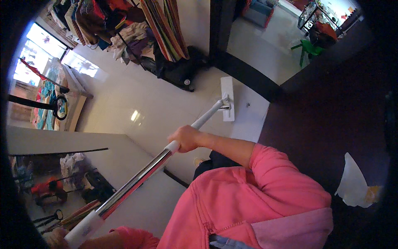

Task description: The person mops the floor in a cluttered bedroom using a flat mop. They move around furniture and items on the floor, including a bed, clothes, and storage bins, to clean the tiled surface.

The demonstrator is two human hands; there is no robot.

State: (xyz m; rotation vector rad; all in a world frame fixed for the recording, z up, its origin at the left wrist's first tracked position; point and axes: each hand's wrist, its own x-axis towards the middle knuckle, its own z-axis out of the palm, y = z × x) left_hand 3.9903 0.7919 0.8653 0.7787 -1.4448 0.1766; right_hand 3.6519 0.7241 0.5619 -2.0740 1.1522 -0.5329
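Observation:
A flat mop [137,181] with a white and silver pole slants across the view from the lower left up to the middle. My right hand [185,139] is wrapped round the pole about midway, at a white collar. Down at the lower left edge, my left hand [57,238] grips the white top end of the handle; its fingers show only in part. The mop's white rectangular head [227,99] lies flat on the pale tiled floor [166,99], close to a dark doorway threshold. Pink sleeves cover both my upper arms.
Beyond the mop head runs a dark threshold [248,76]. A black bag [178,74] lies under hanging clothes [89,20]. At left stands a bed [74,95] by a bright window. A dark door [306,116] is at right. Through the doorway is a green stool [309,50].

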